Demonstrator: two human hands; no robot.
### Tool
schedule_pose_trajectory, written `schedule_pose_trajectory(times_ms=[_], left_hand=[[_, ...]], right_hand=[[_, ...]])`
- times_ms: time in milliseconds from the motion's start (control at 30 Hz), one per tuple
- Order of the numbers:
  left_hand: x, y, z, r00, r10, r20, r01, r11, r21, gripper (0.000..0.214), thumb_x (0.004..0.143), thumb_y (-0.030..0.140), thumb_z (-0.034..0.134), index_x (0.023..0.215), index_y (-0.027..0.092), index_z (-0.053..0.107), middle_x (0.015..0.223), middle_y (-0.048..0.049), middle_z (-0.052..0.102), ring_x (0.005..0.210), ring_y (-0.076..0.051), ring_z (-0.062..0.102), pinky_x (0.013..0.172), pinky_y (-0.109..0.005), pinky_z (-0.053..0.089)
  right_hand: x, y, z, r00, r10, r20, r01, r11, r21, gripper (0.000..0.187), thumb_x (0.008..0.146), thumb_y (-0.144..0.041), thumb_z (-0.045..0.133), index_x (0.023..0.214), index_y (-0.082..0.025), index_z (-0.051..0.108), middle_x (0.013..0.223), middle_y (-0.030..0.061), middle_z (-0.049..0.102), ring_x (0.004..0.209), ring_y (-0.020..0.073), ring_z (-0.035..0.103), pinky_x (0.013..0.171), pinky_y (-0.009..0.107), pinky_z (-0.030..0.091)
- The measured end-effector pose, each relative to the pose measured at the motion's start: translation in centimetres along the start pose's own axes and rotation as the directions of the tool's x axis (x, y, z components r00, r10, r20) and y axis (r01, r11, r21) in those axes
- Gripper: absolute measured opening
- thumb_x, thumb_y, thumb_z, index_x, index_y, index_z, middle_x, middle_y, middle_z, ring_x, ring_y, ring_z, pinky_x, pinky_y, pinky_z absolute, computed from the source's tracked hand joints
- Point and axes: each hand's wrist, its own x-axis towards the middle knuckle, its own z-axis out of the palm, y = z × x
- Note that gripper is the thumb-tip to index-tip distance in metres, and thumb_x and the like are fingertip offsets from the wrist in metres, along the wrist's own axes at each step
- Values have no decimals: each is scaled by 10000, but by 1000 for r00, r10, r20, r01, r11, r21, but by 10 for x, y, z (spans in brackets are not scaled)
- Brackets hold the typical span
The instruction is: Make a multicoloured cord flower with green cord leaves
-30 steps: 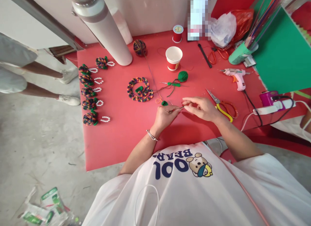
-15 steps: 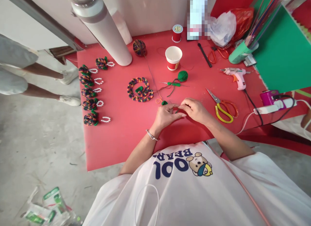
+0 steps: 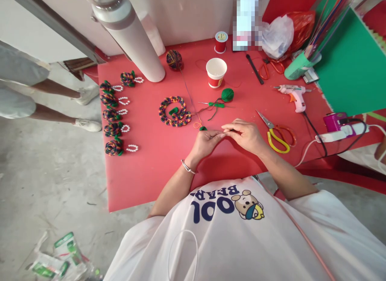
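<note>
nearest, over the red bench [image 3: 132, 180], two bare hands meet. the left hand [image 3: 206, 144] has thumb and forefinger pressed together at the tips; whether anything sits between them is hidden. the right hand [image 3: 245, 135] keeps its fingers narrow, tips against the left's, and appears to pinch a dark strand [image 3: 233, 131], too thin to tell for sure. work on this small piece looks midway, with nothing finished visible at the fingertips.

just beyond the left hand lies a small green piece [image 3: 203, 129], partly covered by it. the scissors [image 3: 272, 130] lie to the right, blades slightly apart, untouched.

along the left edge, six rolled flowers [image 3: 113, 147] with green at their bases look complete, each with a white bead loop [image 3: 132, 147] by it; whether the loops are fastened is unclear.

farther in, a multicolour braid [image 3: 177, 122] lies flat in a loose coil with loose yarn trailing, so it seems the part left unfinished. past it are a crochet hook [image 3: 216, 105], a green yarn ball [image 3: 227, 95] and, farthest, a multicolour yarn ball [image 3: 174, 59].
</note>
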Motion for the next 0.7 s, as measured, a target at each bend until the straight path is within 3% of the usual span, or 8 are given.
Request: schedule_pose_trajectory(times_ms=[167, 267, 300, 367, 433, 533, 700], left_hand=[[0, 2, -2, 1000, -8, -23, 7, 999, -43, 436, 791, 583, 867, 895, 160, 873, 861, -89, 834, 729, -173, 702, 691, -288, 560], [0, 4, -1, 998, -10, -57, 6, 998, -70, 379, 775, 527, 880, 824, 152, 851, 791, -78, 809, 672, -148, 660, 646, -266, 527], [0, 5, 0, 998, -13, -53, 9, 997, -76, 369, 777, 517, 876, 807, 150, 843, 783, -77, 804, 667, -145, 655, 643, -264, 523], [-1, 6, 2, 999, -26, -43, 23, 997, -71, 362, 773, 506, 868, 779, 147, 829, 744, -67, 783, 642, -137, 633, 616, -255, 504], [-1, 7, 3, 998, -44, -49, 41, 998, -51, 349, 767, 490, 863, 766, 144, 818, 678, -41, 741, 596, -118, 583, 567, -240, 458], [-1, 6, 5, 996, -62, -63, 60, 998, -28, 308, 771, 444, 845, 763, 138, 809, 608, -11, 674, 545, -91, 496, 519, -223, 383], [0, 7, 7, 998, -34, -49, 31, 998, -62, 255, 773, 385, 824, 727, 140, 772, 688, -51, 727, 598, -112, 558, 590, -245, 451]], right_hand=[[-1, 0, -4, 998, 53, 27, -57, 988, 147, 188, 981, -295, 715, 1122, -272, 837, 983, 54, 846, 889, 214, 764, 852, 364, 609], [-1, -2, -9, 977, 181, 115, -201, 959, 199, 407, 979, -531, 689, 1242, -239, 793, 1103, 89, 836, 925, 226, 761, 754, 338, 574], [-1, -3, -10, 964, 218, 153, -243, 955, 168, 479, 982, -620, 644, 1187, -218, 802, 1050, 93, 832, 880, 225, 749, 699, 325, 535], [1, -6, -8, 937, 274, 217, -286, 958, 25, 649, 997, -756, 501, 886, -187, 792, 787, 76, 768, 709, 201, 674, 616, 317, 417], [2, -8, -3, 920, 303, 249, -278, 952, -132, 776, 1009, -813, 368, 619, -197, 638, 583, 49, 616, 582, 170, 553, 600, 335, 313], [4, -9, 6, 917, 324, 233, -275, 936, -220, 753, 1016, -808, 330, 574, -222, 493, 556, 34, 534, 559, 158, 465, 613, 350, 264], [1, -10, 4, 947, 273, 167, -231, 945, -231, 627, 1058, -700, 351, 637, -241, 429, 638, 41, 561, 632, 174, 468, 668, 344, 313]])
